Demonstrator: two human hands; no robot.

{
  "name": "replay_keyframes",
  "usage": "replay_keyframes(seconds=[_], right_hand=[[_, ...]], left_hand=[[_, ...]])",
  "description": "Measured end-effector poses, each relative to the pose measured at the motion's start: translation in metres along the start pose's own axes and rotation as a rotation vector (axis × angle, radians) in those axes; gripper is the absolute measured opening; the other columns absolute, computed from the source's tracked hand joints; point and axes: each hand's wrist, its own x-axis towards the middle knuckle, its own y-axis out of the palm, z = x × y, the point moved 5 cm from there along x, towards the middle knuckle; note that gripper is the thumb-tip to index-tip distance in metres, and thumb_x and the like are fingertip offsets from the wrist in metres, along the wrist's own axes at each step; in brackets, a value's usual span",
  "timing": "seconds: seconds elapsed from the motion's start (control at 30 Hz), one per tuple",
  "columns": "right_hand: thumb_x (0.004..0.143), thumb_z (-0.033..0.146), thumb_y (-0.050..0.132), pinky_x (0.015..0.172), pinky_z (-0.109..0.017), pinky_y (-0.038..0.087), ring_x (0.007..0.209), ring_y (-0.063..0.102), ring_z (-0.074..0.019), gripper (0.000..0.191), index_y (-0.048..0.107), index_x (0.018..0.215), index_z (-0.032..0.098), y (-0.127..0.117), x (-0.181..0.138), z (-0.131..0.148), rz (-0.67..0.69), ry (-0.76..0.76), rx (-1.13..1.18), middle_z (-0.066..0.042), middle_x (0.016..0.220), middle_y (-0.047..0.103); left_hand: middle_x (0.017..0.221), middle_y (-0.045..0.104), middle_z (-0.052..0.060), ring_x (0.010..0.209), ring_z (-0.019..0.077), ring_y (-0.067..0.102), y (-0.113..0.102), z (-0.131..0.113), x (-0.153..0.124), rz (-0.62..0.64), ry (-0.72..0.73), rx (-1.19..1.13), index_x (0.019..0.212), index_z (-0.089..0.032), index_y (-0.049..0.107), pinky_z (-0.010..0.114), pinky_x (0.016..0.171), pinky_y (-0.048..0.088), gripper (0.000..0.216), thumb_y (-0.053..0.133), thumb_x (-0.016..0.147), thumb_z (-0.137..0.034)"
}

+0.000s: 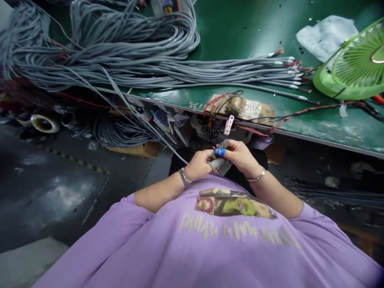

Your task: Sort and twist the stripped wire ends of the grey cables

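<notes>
In front of my lap, my left hand (199, 164) is closed around the end of a grey cable (168, 145), which runs down from the bundle on the table. Some fingers have grey wraps. Opposite it, my right hand (240, 157) pinches at the cable's end, its fingertips meeting those of the left. Blue tape (220, 152) covers the right thumb tip and a grey wrap covers a finger. Thin reddish wires (215, 147) show faintly between the fingers. Exactly how the wires lie in the pinch is hidden.
On the green table (228, 36) lies a large bundle of grey cables (168, 72) with stripped ends. A green fan (345, 80) and a plastic bag (327, 36) stand at the right. A taped wooden block (252, 110) with wires sits at the edge. Coiled cable (120, 132) lies below.
</notes>
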Motion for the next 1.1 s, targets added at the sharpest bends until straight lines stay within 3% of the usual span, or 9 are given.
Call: replay_keyframes(seconds=[0.2, 0.43, 0.53, 0.63, 0.73, 0.93, 1.1], right_hand=[[0.061, 0.048, 0.086, 0.049, -0.024, 0.032, 0.053, 0.041, -0.0078, 0.039, 0.068, 0.075, 0.017, -0.003, 0.0, -0.013, -0.051, -0.015, 0.132, 0.003, 0.061, 0.056], [0.066, 0.046, 0.084, 0.054, -0.024, 0.037, 0.057, 0.045, -0.0085, 0.035, 0.066, 0.078, 0.018, -0.006, -0.002, -0.021, -0.078, -0.053, 0.179, 0.002, 0.07, 0.06], [0.065, 0.048, 0.083, 0.055, -0.025, 0.04, 0.059, 0.049, -0.0104, 0.036, 0.067, 0.077, 0.019, -0.007, -0.002, -0.015, -0.102, -0.071, 0.09, 0.0, 0.071, 0.063], [0.063, 0.047, 0.085, 0.058, -0.026, 0.044, 0.063, 0.053, -0.0118, 0.035, 0.067, 0.075, 0.019, -0.005, 0.0, -0.008, -0.072, -0.105, 0.042, 0.0, 0.072, 0.065], [0.065, 0.043, 0.085, 0.058, -0.025, 0.043, 0.063, 0.052, -0.0111, 0.031, 0.069, 0.077, 0.019, -0.003, 0.002, -0.007, -0.066, -0.133, 0.059, 0.0, 0.073, 0.065], [0.067, 0.047, 0.082, 0.052, -0.024, 0.037, 0.057, 0.046, -0.0095, 0.034, 0.066, 0.075, 0.018, 0.0, 0.002, -0.02, -0.116, -0.106, 0.108, 0.002, 0.067, 0.06], [0.068, 0.049, 0.081, 0.064, -0.027, 0.047, 0.066, 0.053, -0.0124, 0.035, 0.065, 0.078, 0.019, 0.001, 0.0, -0.016, -0.037, -0.113, 0.03, 0.0, 0.073, 0.064]], left_hand=[[0.061, 0.064, -0.001, 0.052, 0.0081, 0.062, -0.004, -0.006, -0.001, -0.094, -0.016, -0.044, 0.076, -0.014, 0.06, 0.017, 0.049, 0.051, 0.035, 0.078, 0.071, -0.044], [0.072, 0.068, 0.002, 0.051, 0.0111, 0.065, -0.005, -0.002, 0.004, -0.184, -0.032, -0.204, 0.084, -0.016, 0.055, 0.017, 0.038, 0.045, 0.041, 0.071, 0.074, -0.052], [0.074, 0.068, 0.001, 0.053, 0.0117, 0.066, -0.004, -0.002, 0.006, -0.166, -0.066, -0.138, 0.088, -0.016, 0.054, 0.016, 0.036, 0.042, 0.038, 0.076, 0.072, -0.043], [0.064, 0.064, -0.002, 0.049, 0.0116, 0.065, -0.003, -0.001, 0.005, -0.1, -0.145, -0.061, 0.085, -0.016, 0.053, 0.016, 0.037, 0.043, 0.034, 0.077, 0.072, -0.035], [0.053, 0.058, -0.006, 0.04, 0.0092, 0.057, -0.005, 0.0, 0.005, -0.085, -0.135, -0.022, 0.085, -0.017, 0.052, 0.016, 0.036, 0.04, 0.032, 0.075, 0.075, -0.037], [0.066, 0.063, -0.003, 0.049, 0.0085, 0.063, -0.017, 0.0, 0.008, -0.318, 0.072, -0.223, 0.085, -0.018, 0.053, 0.015, 0.035, 0.034, 0.037, 0.072, 0.076, -0.048], [0.063, 0.062, -0.006, 0.042, 0.0047, 0.055, -0.019, -0.001, 0.006, -0.36, 0.018, -0.311, 0.083, -0.018, 0.053, 0.014, 0.035, 0.03, 0.04, 0.077, 0.07, -0.046]])
